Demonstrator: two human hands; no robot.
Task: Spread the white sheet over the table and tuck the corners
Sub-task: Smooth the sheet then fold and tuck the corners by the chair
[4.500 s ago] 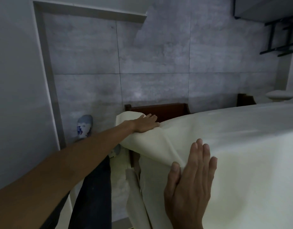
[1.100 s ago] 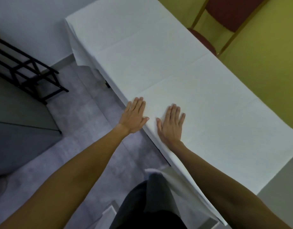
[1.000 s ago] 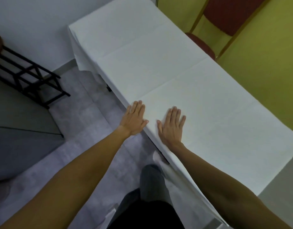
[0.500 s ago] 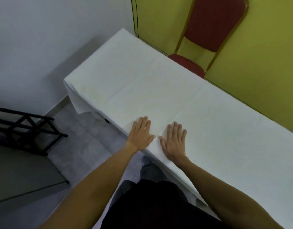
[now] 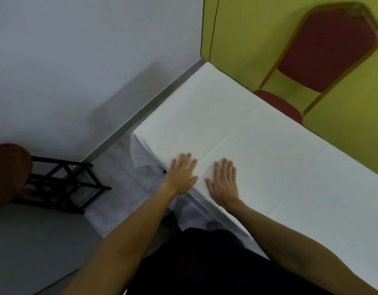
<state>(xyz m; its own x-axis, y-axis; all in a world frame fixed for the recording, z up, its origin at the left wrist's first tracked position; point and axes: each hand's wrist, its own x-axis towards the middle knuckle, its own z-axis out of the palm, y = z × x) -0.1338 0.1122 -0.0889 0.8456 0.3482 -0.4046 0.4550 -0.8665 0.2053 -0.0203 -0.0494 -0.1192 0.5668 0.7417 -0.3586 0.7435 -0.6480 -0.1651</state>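
Grey-walled corner room, long table fully under the creased white cotton sheet (image 5: pixel 258 158). Left hand (image 5: pixel 181 175) and right hand (image 5: pixel 223 183) press flat, fingers straight. Smoothing stage; probably tucking that hanging near corner next.

The sheet (image 5: pixel 258 145) lies spread out ahead, with the left hand (image 5: pixel 180 175) and right hand (image 5: pixel 223 182) side by side, flat on its near edge. A chair (image 5: pixel 324 52) stands behind its far side against the wall (image 5: pixel 258 39). A rack (image 5: pixel 62 184) sits on the floor (image 5: pixel 124 188), well to the left.
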